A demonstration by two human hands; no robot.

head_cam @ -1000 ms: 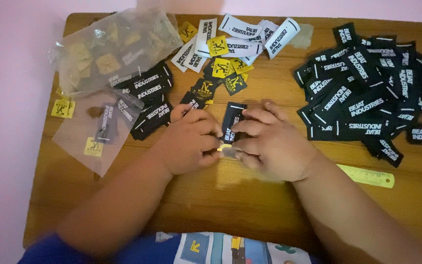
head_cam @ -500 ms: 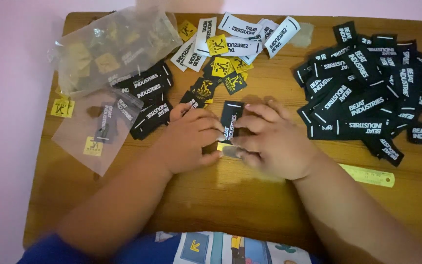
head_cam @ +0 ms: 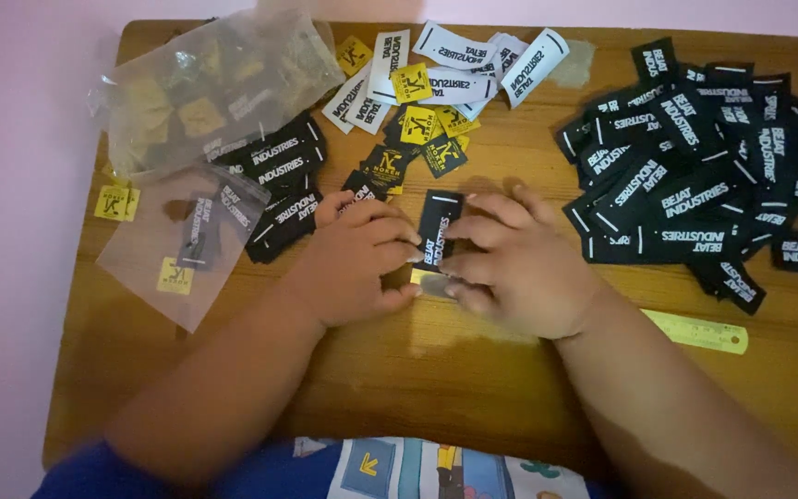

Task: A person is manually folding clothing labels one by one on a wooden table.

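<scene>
My left hand [head_cam: 357, 261] and my right hand [head_cam: 513, 263] meet at the middle of a wooden table [head_cam: 473, 388]. Between their fingertips lies a narrow black woven label [head_cam: 437, 225] with white lettering, and both hands press on it. Under the fingertips a small clear plastic sleeve [head_cam: 429, 284] shows below the label. The label's lower end is hidden by my fingers.
A large heap of black labels [head_cam: 695, 176] lies at the right. White labels [head_cam: 459, 69] and small yellow tags [head_cam: 416, 122] sit at the top centre. Clear plastic bags [head_cam: 205, 88] with labels lie at the left. A yellow-green ruler [head_cam: 699, 331] rests near my right forearm.
My fingers have shifted slightly on the black label; the hands stay in the same place.
</scene>
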